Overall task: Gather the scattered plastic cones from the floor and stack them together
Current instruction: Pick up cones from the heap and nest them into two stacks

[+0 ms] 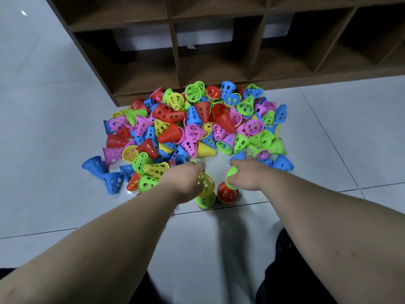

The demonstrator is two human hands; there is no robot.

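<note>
At the near edge of the cone pile, a yellow cone was held by the left hand over a green stack. A green cone was pinched by the right hand. Each was best lowered straight until fully nested.

We saw the cones as smooth, bright plastic, faintly shiny, pierced with holes. The floor was glossy pale tile, catching reflections. The shelf looked matt, brown and wood-grained; our trousers were dark, dull cloth.
</note>
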